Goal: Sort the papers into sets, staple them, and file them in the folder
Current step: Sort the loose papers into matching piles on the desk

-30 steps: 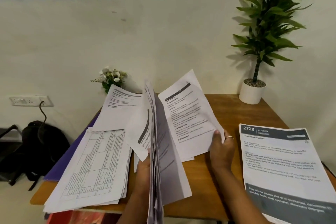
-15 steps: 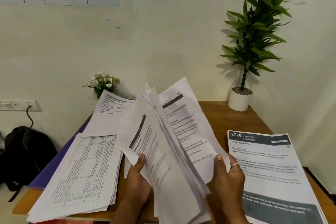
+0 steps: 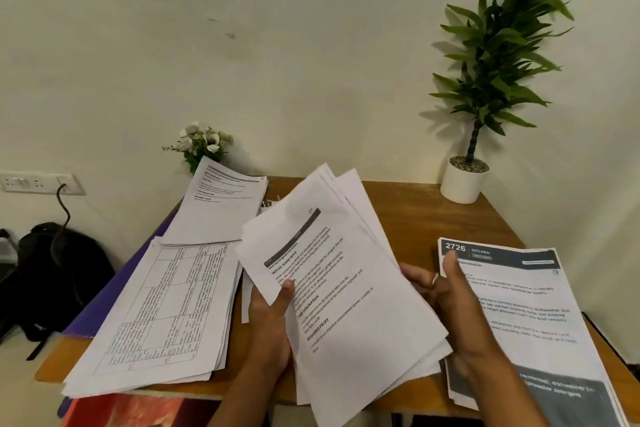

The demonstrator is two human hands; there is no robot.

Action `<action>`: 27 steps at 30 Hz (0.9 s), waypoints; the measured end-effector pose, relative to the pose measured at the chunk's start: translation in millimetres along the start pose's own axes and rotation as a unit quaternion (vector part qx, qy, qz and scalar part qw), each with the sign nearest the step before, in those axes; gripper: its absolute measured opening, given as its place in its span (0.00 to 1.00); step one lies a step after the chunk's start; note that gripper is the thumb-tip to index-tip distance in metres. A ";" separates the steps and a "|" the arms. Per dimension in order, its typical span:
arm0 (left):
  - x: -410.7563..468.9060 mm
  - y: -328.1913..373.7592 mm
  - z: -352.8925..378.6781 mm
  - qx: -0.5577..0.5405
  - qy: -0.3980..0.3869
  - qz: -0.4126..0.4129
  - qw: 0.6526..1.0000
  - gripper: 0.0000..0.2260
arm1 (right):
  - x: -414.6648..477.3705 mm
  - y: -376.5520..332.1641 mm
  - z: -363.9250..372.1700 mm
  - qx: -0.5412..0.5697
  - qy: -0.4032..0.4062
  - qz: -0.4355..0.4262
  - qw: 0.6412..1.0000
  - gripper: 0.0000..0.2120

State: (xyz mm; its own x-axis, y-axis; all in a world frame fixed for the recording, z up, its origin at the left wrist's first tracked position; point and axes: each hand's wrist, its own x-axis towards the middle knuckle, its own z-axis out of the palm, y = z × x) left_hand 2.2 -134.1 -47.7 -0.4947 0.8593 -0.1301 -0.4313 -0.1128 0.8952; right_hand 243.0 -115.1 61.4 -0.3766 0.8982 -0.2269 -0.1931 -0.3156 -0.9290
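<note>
A thick bundle of printed sheets (image 3: pixel 346 291) hovers over the middle of the wooden table (image 3: pixel 408 204). My left hand (image 3: pixel 270 319) grips its left edge, thumb on the top page. My right hand (image 3: pixel 446 291) is at the bundle's right edge with fingers behind the sheets and thumb raised. A stack with tables (image 3: pixel 162 308) lies front left, another text stack (image 3: pixel 221 204) behind it. A pile headed "2726 Kitchen" (image 3: pixel 530 315) lies on the right. A purple folder (image 3: pixel 114 291) shows under the left stacks. No stapler is visible.
A potted green plant (image 3: pixel 464 180) stands at the table's back right corner, a small white flower bunch (image 3: pixel 201 142) at the back left. A black backpack (image 3: pixel 45 274) sits on the floor to the left, below a wall socket (image 3: pixel 38 180). Something red (image 3: pixel 131 409) shows under the front left edge.
The fanned, upright sheets have been brought together into one flatter bundle. My right hand slid off the separated page to the bundle's right edge. The camera view shifted slightly.
</note>
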 end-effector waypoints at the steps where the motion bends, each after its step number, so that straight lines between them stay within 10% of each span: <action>1: -0.5 -0.7 1.6 0.026 0.011 0.021 0.999 0.23 | -2.6 -5.9 1.9 0.003 0.004 0.010 1.000 0.32; 9: -18.2 4.0 24.6 0.108 -0.009 0.021 0.994 0.11 | 34.5 -22.6 -30.8 -0.276 0.072 -0.030 0.958 0.23; 18: -16.0 100.5 75.7 0.159 -0.064 0.225 0.959 0.12 | 43.7 -46.7 13.1 -0.156 0.163 -0.240 0.944 0.09; 27: -8.3 67.5 40.6 0.240 -0.122 0.104 0.958 0.14 | 43.2 -2.8 2.0 -0.164 0.140 -0.195 0.957 0.16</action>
State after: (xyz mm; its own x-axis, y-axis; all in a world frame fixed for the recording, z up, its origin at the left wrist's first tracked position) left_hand 7.9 -128.6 31.1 -0.3157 0.9408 0.1232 0.0819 -0.1024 0.9914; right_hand 225.5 -76.0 54.8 -0.0681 0.9894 0.1283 0.0425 0.1313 -0.9904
